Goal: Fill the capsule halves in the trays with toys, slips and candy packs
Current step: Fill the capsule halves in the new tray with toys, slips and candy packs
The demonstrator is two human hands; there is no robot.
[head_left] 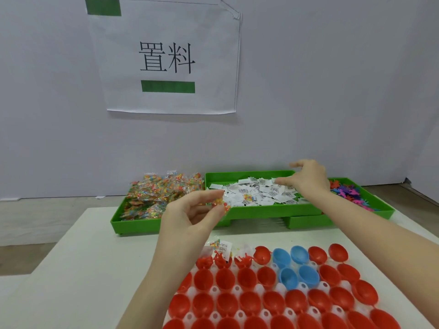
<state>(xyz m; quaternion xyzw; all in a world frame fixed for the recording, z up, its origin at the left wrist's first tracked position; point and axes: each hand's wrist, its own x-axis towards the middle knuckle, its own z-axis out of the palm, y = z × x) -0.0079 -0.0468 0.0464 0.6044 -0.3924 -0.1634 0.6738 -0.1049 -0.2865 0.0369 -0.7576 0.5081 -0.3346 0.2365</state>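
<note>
The fingers of the left hand are curled in, thumb and fingertips pinching a small clear candy pack of orange and yellow sweets, held up in the air in front of the green bins. The right hand reaches farther out over the middle green bin, its fingers bent downward onto the heap of white printed slips; from where I stand I cannot tell whether a slip is actually caught between them, though the thumb sticks out apart to the left. One stray candy pack lies among the slips. To the left of that bin sits another green bin piled with more candy packs, and to the right a third bin holds small plastic toys in pink, purple and blue. Nearer, on the white table, a white tray carries rows of open capsule halves, mostly red with four blue ones near the back. The three halves at the back left already hold red toys, with a slip and a candy pack showing at the second. On the wall behind hangs a paper sign with two large characters and green bars.
</note>
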